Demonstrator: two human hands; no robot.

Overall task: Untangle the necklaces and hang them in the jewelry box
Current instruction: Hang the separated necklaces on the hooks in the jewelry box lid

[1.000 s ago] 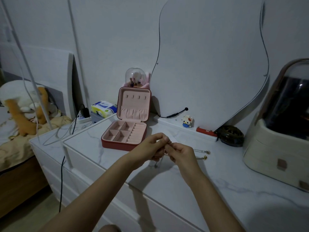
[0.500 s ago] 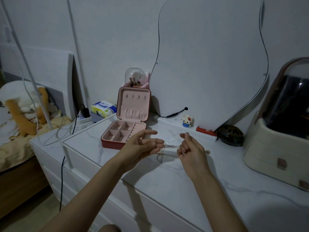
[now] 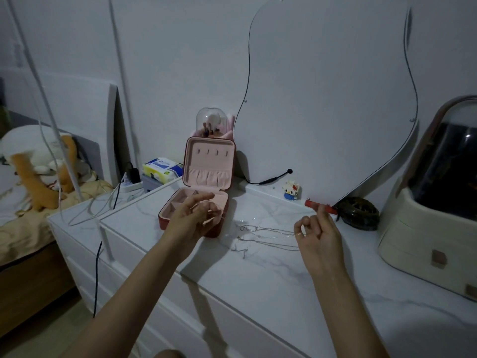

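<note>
Marble dresser top (image 3: 271,275); necklaces (image 3: 263,232) between hands.

Thin silvery metal chains (image 3: 268,232) pinched in my right hand (image 3: 316,235), lying on a smooth, faintly glossy marble-patterned top (image 3: 271,277). Jewelry box (image 3: 204,187): matt red leather-like shell, soft matt pink lining. Brush holder (image 3: 210,122): clear glossy dome. Toy (image 3: 38,161): plush cloth.
</note>
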